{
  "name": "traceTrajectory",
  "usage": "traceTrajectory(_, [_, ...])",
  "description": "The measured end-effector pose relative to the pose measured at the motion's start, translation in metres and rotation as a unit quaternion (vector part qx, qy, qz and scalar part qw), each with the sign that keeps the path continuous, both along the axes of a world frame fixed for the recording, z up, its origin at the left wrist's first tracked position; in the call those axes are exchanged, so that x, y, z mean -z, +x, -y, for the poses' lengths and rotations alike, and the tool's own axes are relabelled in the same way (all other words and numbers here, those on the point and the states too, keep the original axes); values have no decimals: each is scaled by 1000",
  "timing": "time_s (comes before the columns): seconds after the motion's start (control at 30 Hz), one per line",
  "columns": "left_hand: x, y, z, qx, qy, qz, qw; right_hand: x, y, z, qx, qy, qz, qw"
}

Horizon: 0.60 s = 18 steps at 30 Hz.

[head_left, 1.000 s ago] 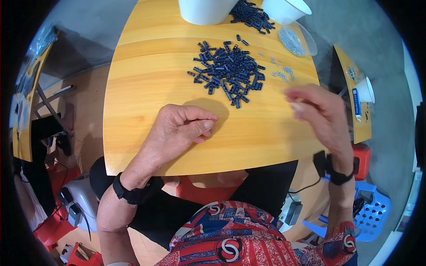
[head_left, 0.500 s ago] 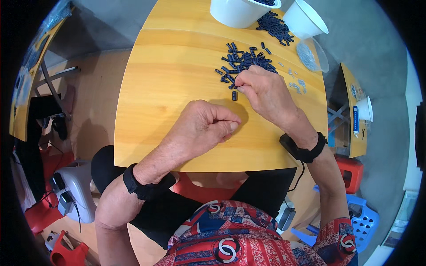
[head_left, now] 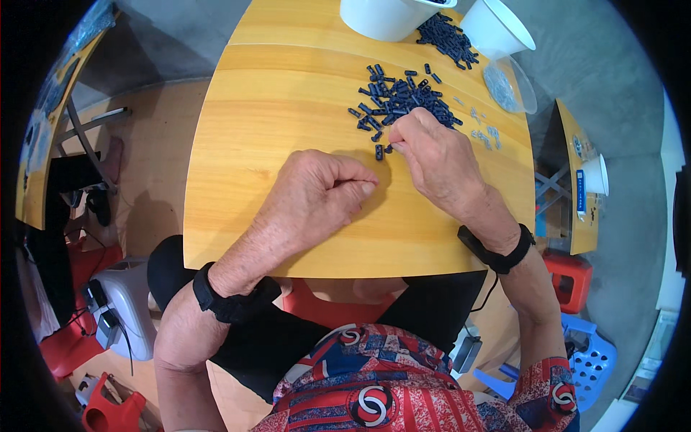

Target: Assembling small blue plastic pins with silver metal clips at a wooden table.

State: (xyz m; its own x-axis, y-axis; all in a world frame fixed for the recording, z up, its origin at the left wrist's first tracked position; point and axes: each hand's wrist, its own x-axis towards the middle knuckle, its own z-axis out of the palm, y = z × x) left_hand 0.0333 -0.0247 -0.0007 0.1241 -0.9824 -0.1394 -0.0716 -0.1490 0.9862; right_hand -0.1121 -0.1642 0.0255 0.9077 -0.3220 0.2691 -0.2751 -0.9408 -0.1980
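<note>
While bent over a yellow wooden desk [head_left: 288, 108], both hands down near its middle. Left hand [head_left: 317, 191] clenched into a loose fist, knuckles up, resting on the wood; can't tell if anything sits inside. Right hand [head_left: 432, 155] at 2 o'clock from the left, fingertips pinched together at the near edge of a pile [head_left: 399, 101] of small dark blue plastic pieces; whether a piece is actually gripped can't tell, fingers hide it. One loose piece [head_left: 378, 152] lying just beside those fingertips, at 9 o'clock from them, between the two hands. Pile spread at 12 o'clock from the right hand, well inside the desk top. Second heap [head_left: 446, 36] of the same dark pieces further out at 1 o'clock, between two white tubs: bigger tub [head_left: 385, 16] at the far edge, smaller one [head_left: 497, 29] tilted at the far right corner. Clear bag [head_left: 507, 86] just below the smaller tub, a few pale small parts [head_left: 486, 133] scattered at 3 o'clock from the pile. Black band on each wrist. Red stool [head_left: 568, 270] and blue stool [head_left: 586, 360] on the floor at 4 o'clock from the desk.
</note>
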Motion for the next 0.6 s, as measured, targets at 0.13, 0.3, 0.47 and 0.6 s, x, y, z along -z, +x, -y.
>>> traceTrajectory(0.13, [-1,1,1,2,12,-27,1000,6,-4,2,6,-1,-17,1000])
traceTrajectory(0.3, [-2,3,0,1,11,5,1000,1,-2,0,4,-25,12,1000])
traceTrajectory(0.47, [-1,5,-1,-4,2,8,1000,6,-5,-4,-10,-14,-16,1000])
traceTrajectory(0.6, [-2,5,0,-4,0,13,1000,6,-2,-5,-12,-25,-36,999])
